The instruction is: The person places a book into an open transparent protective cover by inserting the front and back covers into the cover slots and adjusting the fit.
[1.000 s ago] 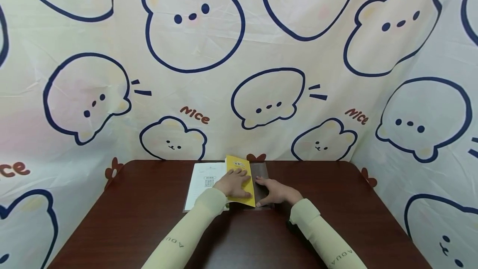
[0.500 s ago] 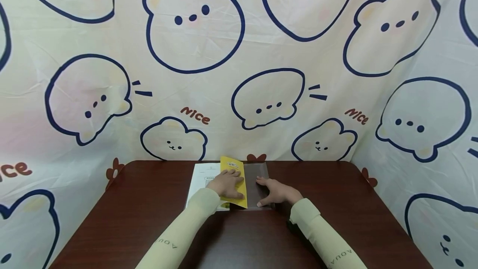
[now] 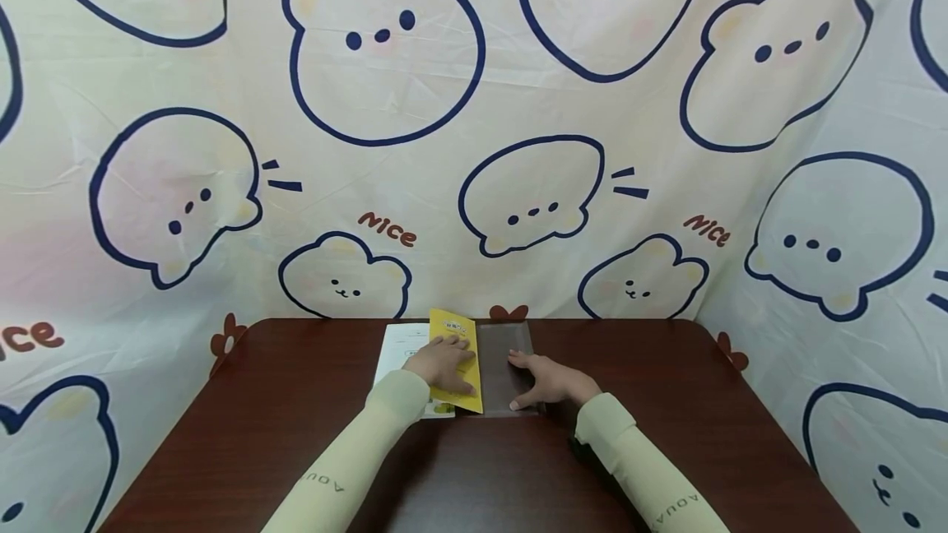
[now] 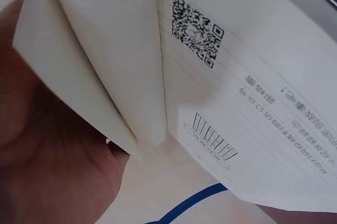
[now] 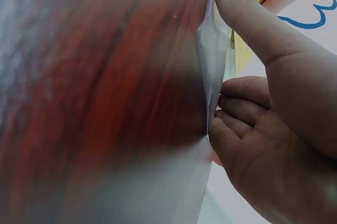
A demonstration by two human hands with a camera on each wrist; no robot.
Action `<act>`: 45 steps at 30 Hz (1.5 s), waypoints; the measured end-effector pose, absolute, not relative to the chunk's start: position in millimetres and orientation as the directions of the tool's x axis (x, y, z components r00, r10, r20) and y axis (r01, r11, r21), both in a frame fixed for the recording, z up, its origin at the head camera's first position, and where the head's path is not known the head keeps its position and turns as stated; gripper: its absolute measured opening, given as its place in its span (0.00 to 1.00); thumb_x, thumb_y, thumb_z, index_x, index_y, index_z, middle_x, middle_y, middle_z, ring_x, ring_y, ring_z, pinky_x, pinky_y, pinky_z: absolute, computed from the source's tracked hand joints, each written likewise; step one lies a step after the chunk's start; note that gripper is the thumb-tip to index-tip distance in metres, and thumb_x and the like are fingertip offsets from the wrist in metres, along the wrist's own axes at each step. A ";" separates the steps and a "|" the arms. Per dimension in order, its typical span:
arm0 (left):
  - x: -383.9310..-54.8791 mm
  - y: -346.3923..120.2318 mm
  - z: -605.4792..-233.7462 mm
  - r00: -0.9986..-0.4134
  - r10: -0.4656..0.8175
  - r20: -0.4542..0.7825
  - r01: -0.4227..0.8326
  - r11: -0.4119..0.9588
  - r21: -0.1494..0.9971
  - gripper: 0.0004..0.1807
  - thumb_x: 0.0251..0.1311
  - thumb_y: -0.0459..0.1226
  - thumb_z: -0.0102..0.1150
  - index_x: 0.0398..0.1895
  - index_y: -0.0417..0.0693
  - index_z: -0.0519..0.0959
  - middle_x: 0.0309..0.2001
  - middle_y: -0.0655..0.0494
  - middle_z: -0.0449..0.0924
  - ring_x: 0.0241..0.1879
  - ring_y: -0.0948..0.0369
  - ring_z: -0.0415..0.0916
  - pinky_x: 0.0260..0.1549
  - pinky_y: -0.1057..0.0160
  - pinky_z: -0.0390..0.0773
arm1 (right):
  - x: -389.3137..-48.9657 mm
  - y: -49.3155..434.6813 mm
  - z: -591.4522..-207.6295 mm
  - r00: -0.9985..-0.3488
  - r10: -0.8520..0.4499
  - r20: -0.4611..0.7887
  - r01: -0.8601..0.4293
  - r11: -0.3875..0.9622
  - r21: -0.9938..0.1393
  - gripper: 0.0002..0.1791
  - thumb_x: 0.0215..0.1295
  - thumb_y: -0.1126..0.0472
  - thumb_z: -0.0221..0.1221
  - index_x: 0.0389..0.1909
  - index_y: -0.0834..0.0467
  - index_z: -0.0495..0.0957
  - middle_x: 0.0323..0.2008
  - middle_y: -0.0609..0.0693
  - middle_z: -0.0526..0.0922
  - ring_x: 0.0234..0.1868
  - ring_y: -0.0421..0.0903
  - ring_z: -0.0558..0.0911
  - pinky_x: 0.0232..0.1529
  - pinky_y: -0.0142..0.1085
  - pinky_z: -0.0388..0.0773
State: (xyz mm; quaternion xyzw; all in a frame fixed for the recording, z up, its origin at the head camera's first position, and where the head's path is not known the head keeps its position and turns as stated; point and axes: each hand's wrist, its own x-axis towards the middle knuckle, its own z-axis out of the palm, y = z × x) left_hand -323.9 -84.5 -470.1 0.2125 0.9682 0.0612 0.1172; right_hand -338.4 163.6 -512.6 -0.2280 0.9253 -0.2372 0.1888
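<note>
An opened booklet lies at the far middle of the table, its white printed page (image 3: 401,344) to the left and its yellow cover (image 3: 455,324) folded over beside it. My left hand (image 3: 443,367) rests with spread fingers on the yellow cover, whose right edge stands up a little. In the left wrist view, a blank leaf (image 4: 113,45) rises beside the page with a QR code (image 4: 197,31). A clear plastic book cover (image 3: 494,377) extends right of the booklet. My right hand (image 3: 554,381) touches its right part, thumb and index finger apart; the fingertips meet the plastic edge (image 5: 210,50).
The dark brown table (image 3: 474,475) spreads around the booklet. Behind it and on both sides hangs a pale curtain (image 3: 518,105) with cartoon bear outlines. The table's back edge lies just beyond the booklet.
My left hand has moved left with the yellow cover, exposing more of the clear plastic and hiding more of the white page. The right hand has stayed in place.
</note>
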 end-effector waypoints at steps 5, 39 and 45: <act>-322.0 -84.1 -471.9 -0.880 0.428 -0.205 0.406 0.903 0.139 0.40 0.58 0.61 0.68 0.71 0.55 0.74 0.76 0.55 0.64 0.79 0.52 0.53 0.78 0.52 0.51 | -336.9 160.4 -508.6 -0.820 -0.529 -0.219 -0.350 0.766 -0.539 0.50 0.57 0.48 0.75 0.77 0.58 0.62 0.80 0.54 0.56 0.80 0.57 0.55 0.75 0.56 0.59; -324.2 -75.2 -480.5 -0.864 0.454 -0.217 0.427 0.890 0.159 0.41 0.60 0.62 0.65 0.74 0.56 0.71 0.78 0.55 0.62 0.80 0.52 0.51 0.78 0.50 0.49 | -336.6 164.1 -511.2 -0.835 -0.504 -0.221 -0.331 0.781 -0.530 0.53 0.56 0.47 0.75 0.78 0.57 0.60 0.80 0.53 0.55 0.80 0.55 0.55 0.75 0.53 0.60; -324.5 -76.2 -483.1 -0.854 0.475 -0.214 0.446 0.879 0.172 0.42 0.59 0.62 0.66 0.74 0.56 0.71 0.78 0.56 0.61 0.80 0.53 0.50 0.78 0.50 0.47 | -337.0 163.2 -510.5 -0.838 -0.498 -0.224 -0.328 0.787 -0.523 0.53 0.56 0.47 0.75 0.78 0.58 0.60 0.80 0.54 0.55 0.80 0.55 0.55 0.75 0.54 0.60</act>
